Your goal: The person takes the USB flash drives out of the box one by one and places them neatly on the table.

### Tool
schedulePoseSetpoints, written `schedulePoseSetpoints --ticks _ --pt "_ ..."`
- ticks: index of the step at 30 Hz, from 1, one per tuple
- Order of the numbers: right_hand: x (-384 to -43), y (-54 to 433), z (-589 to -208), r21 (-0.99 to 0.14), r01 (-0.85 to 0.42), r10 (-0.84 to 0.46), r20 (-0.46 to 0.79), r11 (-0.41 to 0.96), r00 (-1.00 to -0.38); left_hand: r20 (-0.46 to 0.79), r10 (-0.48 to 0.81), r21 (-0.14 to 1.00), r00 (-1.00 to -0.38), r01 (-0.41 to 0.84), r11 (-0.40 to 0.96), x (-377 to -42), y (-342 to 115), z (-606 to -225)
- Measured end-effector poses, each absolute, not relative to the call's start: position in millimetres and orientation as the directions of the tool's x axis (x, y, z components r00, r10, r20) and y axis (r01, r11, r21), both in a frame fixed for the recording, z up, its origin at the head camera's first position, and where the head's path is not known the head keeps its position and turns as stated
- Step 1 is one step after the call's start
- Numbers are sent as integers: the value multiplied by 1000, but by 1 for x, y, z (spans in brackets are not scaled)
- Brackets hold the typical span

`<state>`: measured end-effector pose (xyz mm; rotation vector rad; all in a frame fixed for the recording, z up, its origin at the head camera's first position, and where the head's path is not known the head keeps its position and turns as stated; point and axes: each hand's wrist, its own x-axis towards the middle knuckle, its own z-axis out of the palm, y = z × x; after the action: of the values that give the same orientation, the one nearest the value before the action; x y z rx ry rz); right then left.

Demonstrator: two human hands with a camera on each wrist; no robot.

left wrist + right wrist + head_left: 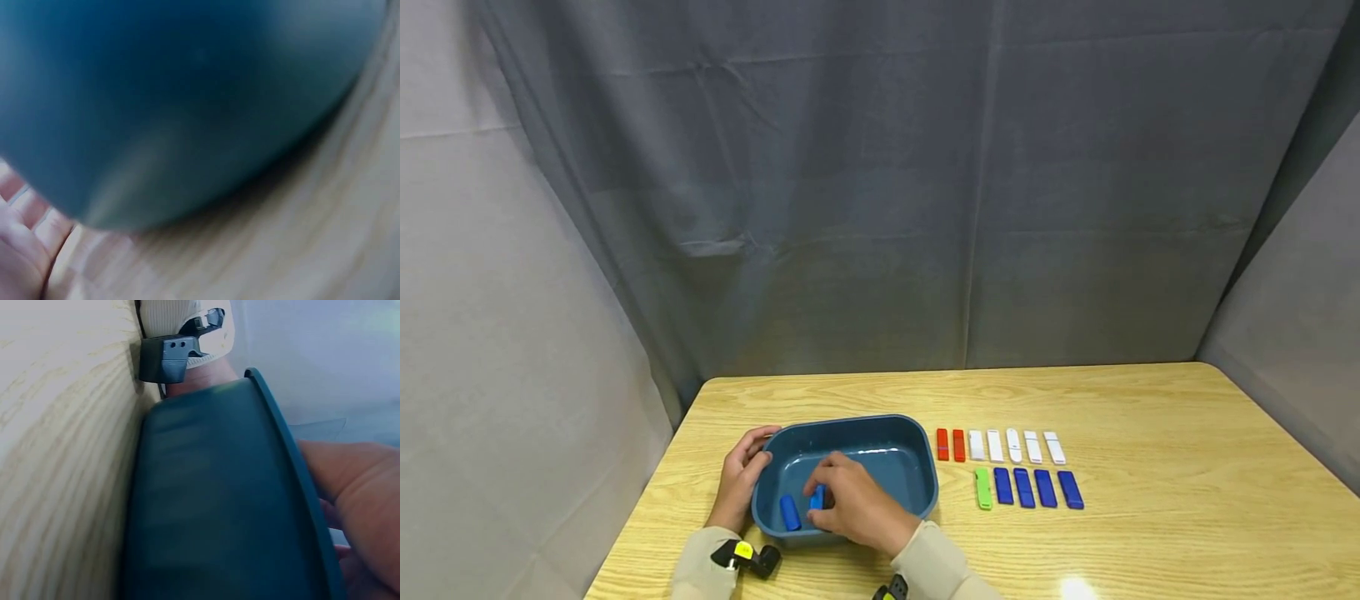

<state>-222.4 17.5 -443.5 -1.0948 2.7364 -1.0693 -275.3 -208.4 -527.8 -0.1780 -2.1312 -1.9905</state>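
A blue-grey plastic basin (891, 467) stands at the left of the table. My left hand (741, 475) rests against its left end, thumb at the rim and fingers along the outer wall; the left wrist view catches part of that hand (28, 240) beside the wall. Inside the basin my right hand (853, 504) pinches a bright blue USB stick (817, 497) between thumb and fingers, which partly cover it. Another blue USB stick (789, 512) lies on the basin floor just to its left. In the right wrist view, the basin's wall (212, 487) hides the fingertips.
Right of the basin, USB sticks lie in two rows. The back row has red sticks (958, 446) and several white sticks (1014, 446); the front row has a green stick (982, 489) and several dark blue sticks (1024, 487). A grey curtain (887, 208) hangs behind the table.
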Motion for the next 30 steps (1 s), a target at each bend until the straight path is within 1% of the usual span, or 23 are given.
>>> schedulePoseSetpoints --ticks 10,12,17,23,30 --pt "-222 30 -432 -623 -559 -574 207 547 -792 232 -62 971 -971 227 80 -275 -208 -528" --pt "-222 34 -430 -625 -561 -578 207 543 -790 232 -60 971 -971 227 77 -275 -208 -528" --pt "-221 45 -426 -584 -597 -596 225 550 -770 228 -62 972 -972 223 76 -275 -208 -527" --pt "-220 64 -421 -557 -606 -606 215 568 -766 220 -67 973 -973 214 88 -273 -208 -525" --pt "-220 92 -414 -545 -591 -589 204 595 -782 238 -64 968 -969 231 93 -273 -206 -524"
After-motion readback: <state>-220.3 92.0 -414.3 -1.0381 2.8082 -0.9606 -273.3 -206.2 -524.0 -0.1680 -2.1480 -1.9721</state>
